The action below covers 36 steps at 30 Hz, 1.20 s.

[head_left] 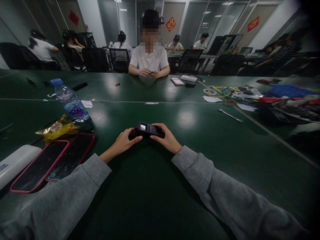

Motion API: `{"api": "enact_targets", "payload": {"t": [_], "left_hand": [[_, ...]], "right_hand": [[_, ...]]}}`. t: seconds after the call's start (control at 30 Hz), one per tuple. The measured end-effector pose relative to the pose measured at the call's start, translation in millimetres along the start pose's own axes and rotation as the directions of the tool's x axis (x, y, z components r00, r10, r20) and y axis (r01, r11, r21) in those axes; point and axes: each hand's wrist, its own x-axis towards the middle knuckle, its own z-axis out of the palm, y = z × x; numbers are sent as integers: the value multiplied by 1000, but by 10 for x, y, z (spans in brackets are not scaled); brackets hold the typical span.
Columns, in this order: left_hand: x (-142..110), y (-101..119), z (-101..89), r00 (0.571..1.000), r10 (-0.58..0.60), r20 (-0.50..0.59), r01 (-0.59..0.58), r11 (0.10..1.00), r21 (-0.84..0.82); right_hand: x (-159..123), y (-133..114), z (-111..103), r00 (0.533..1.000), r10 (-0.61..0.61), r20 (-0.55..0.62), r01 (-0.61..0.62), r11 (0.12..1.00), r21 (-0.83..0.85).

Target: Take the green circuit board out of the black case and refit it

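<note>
A small black device (150, 129) with a lit white screen and a few small buttons is held just above the green table, in front of me. My left hand (126, 139) has its fingers and thumb closed round the left end. Round the right end my right hand (167, 138) is closed the same way, its thumb along the near edge. The fingers hide both ends, and dark glossy parts show between them. The device's underside is out of sight.
On the left are two red-rimmed phones (72, 160), a white power bank (17, 163), a yellow snack packet (57, 129) and a water bottle (71, 101). A wrench (230, 115) and a cable heap (280, 103) lie right. A person (149, 60) sits opposite, handling something small.
</note>
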Motion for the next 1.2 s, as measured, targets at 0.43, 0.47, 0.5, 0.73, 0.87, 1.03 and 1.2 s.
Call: {"api": "enact_targets", "payload": {"t": [0.43, 0.47, 0.5, 0.73, 0.87, 1.03, 1.2], "left_hand": [[23, -40, 5, 1000, 14, -14, -14, 1000, -6], [18, -34, -1, 1000, 18, -15, -18, 1000, -15], [11, -24, -6, 1000, 25, -12, -26, 999, -25], [-36, 62, -33, 999, 37, -19, -38, 999, -37], [-52, 87, -48, 1000, 27, -9, -27, 999, -18], [-59, 121, -38, 1000, 16, -8, -16, 999, 31], [-60, 119, -27, 1000, 1, -24, 0, 999, 35]], "right_hand": [[15, -6, -2, 999, 16, 28, -20, 990, 142], [17, -4, -5, 999, 27, 24, -31, 985, 170], [20, -2, -10, 999, 44, 21, -47, 978, 201], [71, 11, -94, 976, 214, -44, -174, 884, 433], [102, 86, -89, 903, 364, -228, -198, 824, 531], [118, 225, -112, 831, 356, -428, -154, 886, 438], [123, 341, -183, 781, 282, -558, -139, 948, 285]]}}
